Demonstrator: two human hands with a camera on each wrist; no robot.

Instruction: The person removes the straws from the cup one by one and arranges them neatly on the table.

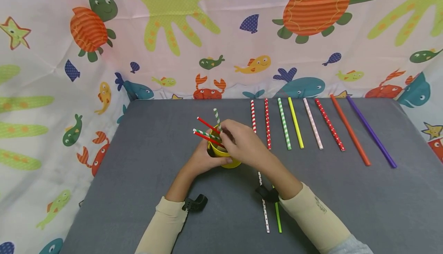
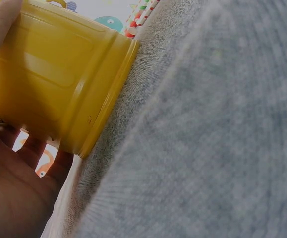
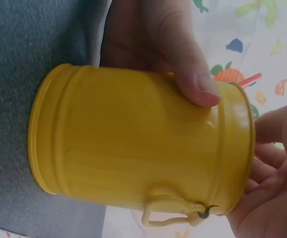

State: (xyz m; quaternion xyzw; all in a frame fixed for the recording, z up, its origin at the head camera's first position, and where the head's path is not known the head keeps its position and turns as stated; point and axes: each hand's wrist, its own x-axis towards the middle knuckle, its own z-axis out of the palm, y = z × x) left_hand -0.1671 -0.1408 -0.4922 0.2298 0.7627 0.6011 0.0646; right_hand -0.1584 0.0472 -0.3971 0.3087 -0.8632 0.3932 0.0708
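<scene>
Fingers curl: I see left hand gripping yellow bucket, right hand pinching green-striped straw above its mouth.

Pail: glossy metal | straws: smooth paper | table cover: matt cloth

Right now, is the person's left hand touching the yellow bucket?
Touching. The right wrist view shows it plainly: the left hand has its thumb laid against the side of the yellow bucket, near the rim.
</scene>
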